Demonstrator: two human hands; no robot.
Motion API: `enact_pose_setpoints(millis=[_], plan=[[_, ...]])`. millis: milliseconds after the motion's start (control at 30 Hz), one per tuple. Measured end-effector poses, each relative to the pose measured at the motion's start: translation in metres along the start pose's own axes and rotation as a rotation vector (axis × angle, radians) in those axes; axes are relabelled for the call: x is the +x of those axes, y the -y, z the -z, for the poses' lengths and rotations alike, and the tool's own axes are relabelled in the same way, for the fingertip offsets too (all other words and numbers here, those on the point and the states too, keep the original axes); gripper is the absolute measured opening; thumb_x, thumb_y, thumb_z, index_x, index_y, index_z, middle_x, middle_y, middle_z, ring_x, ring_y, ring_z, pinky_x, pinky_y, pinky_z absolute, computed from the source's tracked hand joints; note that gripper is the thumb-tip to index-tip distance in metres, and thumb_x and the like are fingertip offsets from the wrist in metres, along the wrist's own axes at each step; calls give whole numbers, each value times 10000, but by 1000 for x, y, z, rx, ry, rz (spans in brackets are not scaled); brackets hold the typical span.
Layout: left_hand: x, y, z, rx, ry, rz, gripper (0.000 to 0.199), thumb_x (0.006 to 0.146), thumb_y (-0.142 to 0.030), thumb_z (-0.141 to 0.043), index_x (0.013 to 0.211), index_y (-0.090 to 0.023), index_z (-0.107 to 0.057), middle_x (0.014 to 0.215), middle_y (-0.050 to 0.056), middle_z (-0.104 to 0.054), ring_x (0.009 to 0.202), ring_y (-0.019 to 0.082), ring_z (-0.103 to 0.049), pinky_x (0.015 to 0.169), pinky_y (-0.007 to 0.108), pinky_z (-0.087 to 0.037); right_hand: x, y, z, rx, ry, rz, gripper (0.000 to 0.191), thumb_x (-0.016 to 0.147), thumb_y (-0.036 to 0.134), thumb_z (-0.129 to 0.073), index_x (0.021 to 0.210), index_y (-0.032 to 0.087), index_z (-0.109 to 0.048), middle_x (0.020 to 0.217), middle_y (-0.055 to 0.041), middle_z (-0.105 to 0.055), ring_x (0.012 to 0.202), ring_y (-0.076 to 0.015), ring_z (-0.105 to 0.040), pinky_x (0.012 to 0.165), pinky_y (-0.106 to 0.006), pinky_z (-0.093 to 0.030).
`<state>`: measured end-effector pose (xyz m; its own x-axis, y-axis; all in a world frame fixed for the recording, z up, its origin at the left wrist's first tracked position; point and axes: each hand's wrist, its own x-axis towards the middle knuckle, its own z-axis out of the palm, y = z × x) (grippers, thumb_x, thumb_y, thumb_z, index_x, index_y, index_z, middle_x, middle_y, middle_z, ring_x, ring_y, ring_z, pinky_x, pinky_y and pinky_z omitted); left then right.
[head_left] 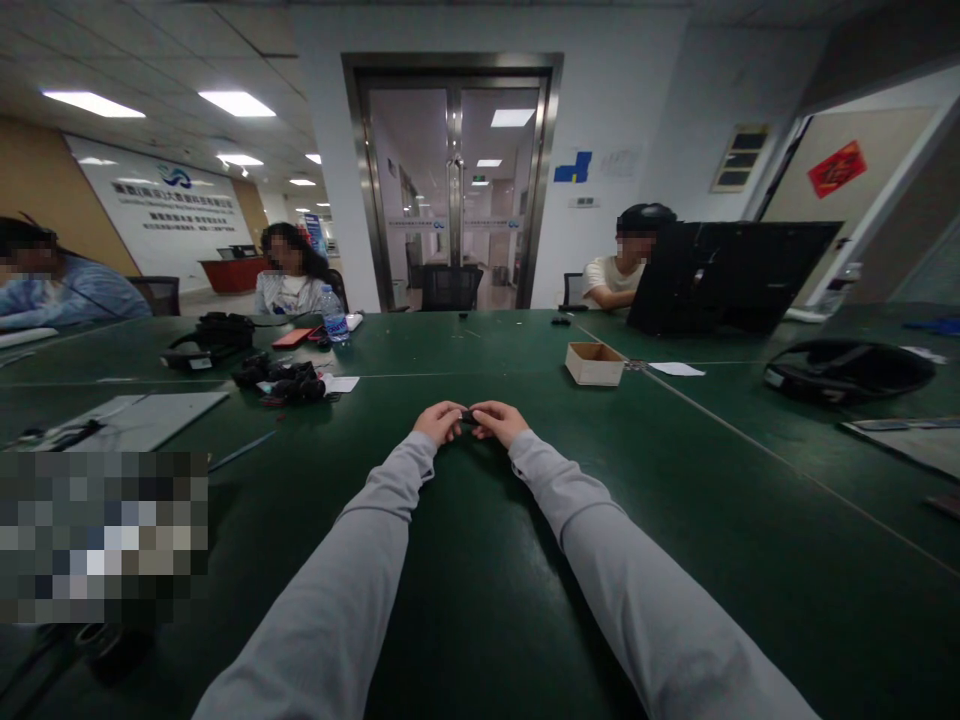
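Both my arms reach forward in grey sleeves over the green table (465, 620). Between my fingertips is a small black object (468, 416), too small to tell its kind. My left hand (439, 423) pinches its left end, and my right hand (498, 421) grips the right end. The two hands almost meet, just above or on the tabletop; I cannot tell which. Fingers cover most of the object. Ahead and to the right of my hands stands a small open box (594, 371) with pale sides and a brown inside.
Left lie tangled black gear (289, 380), a water bottle (334, 318), a red flat item (292, 338) and a grey board (135, 418). Right are a monitor (731, 275), white paper (677, 369) and a black headset-like strap (847, 370). Several people sit around the table.
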<state>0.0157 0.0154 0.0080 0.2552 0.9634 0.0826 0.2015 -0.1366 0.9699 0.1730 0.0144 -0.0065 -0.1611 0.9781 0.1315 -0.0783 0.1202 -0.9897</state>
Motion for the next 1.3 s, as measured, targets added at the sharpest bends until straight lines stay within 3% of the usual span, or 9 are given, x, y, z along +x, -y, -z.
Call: enact_pose_setpoints(millis=[267, 633, 867, 1000, 1100, 1200, 1300], plan=[[3, 8, 0, -62, -55, -49, 272, 785, -352, -495, 946, -132, -494, 445, -55, -504, 314, 45, -399, 329, 144, -258, -1, 0, 1, -35, 86, 57, 355, 597, 153, -718, 919, 129, -570, 606, 23, -575, 532, -106, -588, 502, -201, -498], [5, 11, -1, 9, -113, -19, 305, 744, -454, -518, 689, -172, -414, 407, -50, -506, 305, 56, -399, 333, 154, -269, 3, -8, 1, -220, 65, 82, 357, 543, 40, -689, 871, 124, -575, 795, -29, -615, 453, -56, -494, 444, -196, -423], [-1, 6, -8, 252, -218, -58, 348, 708, -499, -514, 600, -182, -417, 408, -57, -482, 351, 70, -424, 419, 189, -342, -3, -1, -9, -618, 1, 184, 273, 530, 139, -732, 743, 141, -561, 717, 17, -581, 516, -75, -442, 515, -213, -370], [-4, 0, -7, 456, -254, -107, 336, 684, -492, -537, 584, -186, -439, 464, -53, -487, 439, 82, -443, 476, 200, -335, -8, 4, -16, -835, -87, 302, 253, 587, 291, -715, 645, 163, -505, 659, 22, -537, 583, -112, -466, 561, -230, -373], [-6, -5, -3, 598, -252, -129, 328, 673, -498, -548, 592, -192, -463, 518, -44, -492, 501, 95, -444, 498, 211, -311, -11, 7, -20, -941, -112, 382, 238, 608, 282, -690, 604, 166, -482, 652, 5, -521, 618, -134, -487, 586, -246, -390], [-8, -11, -3, 689, -241, -135, 318, 686, -514, -529, 632, -205, -479, 557, -39, -498, 524, 107, -440, 498, 222, -285, -13, 6, -23, -870, -144, 336, 192, 611, 242, -670, 614, 168, -493, 631, 5, -524, 581, -136, -511, 543, -243, -409], [-10, -14, -9, 719, -217, -130, 312, 689, -523, -527, 689, -212, -493, 599, -32, -517, 547, 115, -455, 505, 225, -286, -13, 2, -27, -612, -143, 138, 117, 642, 174, -601, 722, 172, -516, 526, 39, -511, 443, -117, -514, 426, -209, -401]])
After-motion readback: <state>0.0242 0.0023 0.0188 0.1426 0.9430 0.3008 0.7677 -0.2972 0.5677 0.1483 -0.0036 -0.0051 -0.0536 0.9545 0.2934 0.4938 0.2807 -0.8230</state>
